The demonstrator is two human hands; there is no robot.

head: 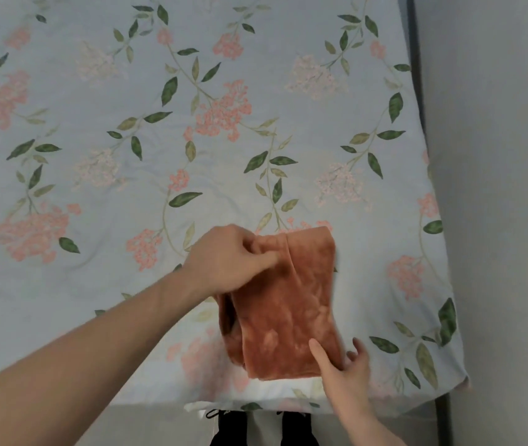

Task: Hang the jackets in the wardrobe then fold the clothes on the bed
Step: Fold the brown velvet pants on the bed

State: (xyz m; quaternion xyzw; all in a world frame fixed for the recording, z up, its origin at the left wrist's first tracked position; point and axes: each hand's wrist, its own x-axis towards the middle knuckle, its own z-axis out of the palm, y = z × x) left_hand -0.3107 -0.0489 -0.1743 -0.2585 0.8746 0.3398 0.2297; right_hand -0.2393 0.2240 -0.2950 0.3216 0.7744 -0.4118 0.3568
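Right hand, nearest the lens: fingers fairly straight, index laid on the near right corner of the rust-brown garment, remaining fingers beside its right edge. Pressing, not clasping. Left hand: fingers curled onto the garment's far left corner, pinching a ridge of cloth between thumb and fingers.

Garment: plush, velvety fabric, already folded into a narrow block, several layers showing along its left side. Sits on the bed, near the near edge and toward the right edge, over a floral sheet.

Risks (judgement):
- Slippery pile; stacked layers could slide apart if the pinched corner is pulled while only one finger anchors the other end.
- Block lies close to the near edge, so a tug toward the body could drag it over.
- Uneven layers on the left may leave a lopsided fold.

Not resolvable: type of garment; layer count; whether the left thumb is under or over the ridge. No wardrobe or jackets in view. Dark shoes cut off at the bottom frame edge.
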